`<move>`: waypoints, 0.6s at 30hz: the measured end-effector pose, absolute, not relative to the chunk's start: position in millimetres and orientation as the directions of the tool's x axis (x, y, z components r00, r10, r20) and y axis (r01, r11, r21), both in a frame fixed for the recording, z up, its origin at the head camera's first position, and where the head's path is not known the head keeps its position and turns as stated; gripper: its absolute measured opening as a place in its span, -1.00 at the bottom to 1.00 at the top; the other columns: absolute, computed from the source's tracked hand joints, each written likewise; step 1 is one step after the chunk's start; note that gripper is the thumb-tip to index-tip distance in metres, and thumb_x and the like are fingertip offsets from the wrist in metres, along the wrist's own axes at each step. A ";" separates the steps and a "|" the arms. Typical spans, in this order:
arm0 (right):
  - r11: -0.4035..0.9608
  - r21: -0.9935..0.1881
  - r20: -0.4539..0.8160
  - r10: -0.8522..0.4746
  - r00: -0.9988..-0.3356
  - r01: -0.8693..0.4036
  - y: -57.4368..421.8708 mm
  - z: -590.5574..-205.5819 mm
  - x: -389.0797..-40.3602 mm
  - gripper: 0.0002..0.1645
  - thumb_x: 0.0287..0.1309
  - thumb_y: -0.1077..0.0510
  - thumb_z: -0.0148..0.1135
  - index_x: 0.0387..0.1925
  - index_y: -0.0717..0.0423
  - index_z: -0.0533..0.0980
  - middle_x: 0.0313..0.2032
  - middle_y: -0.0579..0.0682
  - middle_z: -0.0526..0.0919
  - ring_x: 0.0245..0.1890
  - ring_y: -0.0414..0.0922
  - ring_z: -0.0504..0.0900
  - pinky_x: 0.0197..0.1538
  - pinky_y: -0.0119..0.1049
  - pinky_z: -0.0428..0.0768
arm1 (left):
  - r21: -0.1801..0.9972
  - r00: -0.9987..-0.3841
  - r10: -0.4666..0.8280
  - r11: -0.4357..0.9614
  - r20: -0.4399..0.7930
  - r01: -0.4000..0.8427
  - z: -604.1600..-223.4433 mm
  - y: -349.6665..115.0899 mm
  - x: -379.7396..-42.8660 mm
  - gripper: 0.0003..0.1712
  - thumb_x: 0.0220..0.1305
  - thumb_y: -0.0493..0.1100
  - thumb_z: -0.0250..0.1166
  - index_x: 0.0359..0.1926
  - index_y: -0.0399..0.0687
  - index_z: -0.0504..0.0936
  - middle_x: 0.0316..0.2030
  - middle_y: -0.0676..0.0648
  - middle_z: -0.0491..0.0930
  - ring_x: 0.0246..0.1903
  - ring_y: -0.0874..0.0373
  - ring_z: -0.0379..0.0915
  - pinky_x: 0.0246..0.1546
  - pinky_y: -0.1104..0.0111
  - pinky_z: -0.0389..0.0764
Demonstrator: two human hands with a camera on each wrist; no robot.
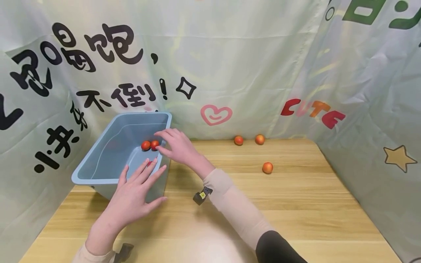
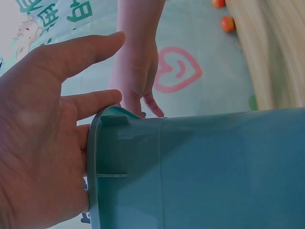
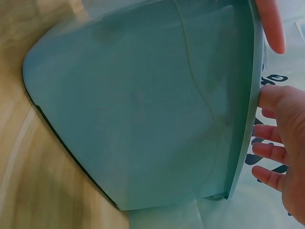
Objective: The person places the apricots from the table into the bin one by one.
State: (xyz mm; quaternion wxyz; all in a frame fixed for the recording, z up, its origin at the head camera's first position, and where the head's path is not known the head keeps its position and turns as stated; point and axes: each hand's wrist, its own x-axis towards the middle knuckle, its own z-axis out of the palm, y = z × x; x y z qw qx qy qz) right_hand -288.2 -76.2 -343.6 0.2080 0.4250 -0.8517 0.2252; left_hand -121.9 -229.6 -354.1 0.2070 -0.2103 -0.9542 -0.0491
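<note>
A blue-grey plastic bin (image 1: 95, 157) stands on the left of the table. Two small red tomatoes (image 1: 145, 145) lie inside it, and a third red spot shows between the left fingers and the rim. My right hand (image 1: 179, 146) reaches over the bin's right rim, fingers extended above the inside; nothing shows in its grasp. In the right wrist view its fingers (image 3: 270, 152) appear beyond the rim. My left hand (image 1: 131, 199) is spread over the front right corner of the bin, thumb held apart. The left wrist view shows its fingers (image 2: 97, 102) by the rim.
Three orange-red tomatoes are on the wooden table (image 1: 296, 204): one tomato (image 1: 238, 140) and another tomato (image 1: 260, 139) at the back edge, and a nearer tomato (image 1: 268, 167). A printed cloth (image 1: 246, 73) hangs behind and along both sides.
</note>
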 end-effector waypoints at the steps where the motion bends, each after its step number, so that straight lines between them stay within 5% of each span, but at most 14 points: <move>1: 0.536 -0.213 0.554 -0.622 -0.553 -0.817 -74.4 -344.9 -287.3 -0.51 0.27 -0.06 0.22 0.18 -0.01 0.50 0.11 -0.06 0.60 0.16 -0.10 0.53 0.25 -0.21 0.48 | 0.008 -0.826 0.380 0.907 0.416 0.422 -354.3 -229.6 -122.0 -0.01 -0.02 0.29 0.41 0.44 0.23 0.28 0.44 -0.10 0.26 0.43 -0.11 0.16 0.25 -0.39 0.02; 18: 0.584 -0.254 0.619 -0.514 -0.594 -0.771 -40.0 -368.6 -267.8 -0.52 0.21 -0.09 0.28 0.13 -0.03 0.54 0.07 -0.04 0.62 0.15 -0.07 0.52 0.16 -0.14 0.53 | 0.008 -0.828 0.374 0.910 0.418 0.415 -355.0 -228.7 -122.1 -0.01 -0.03 0.29 0.41 0.44 0.28 0.27 0.43 -0.10 0.28 0.41 -0.12 0.18 0.26 -0.36 0.02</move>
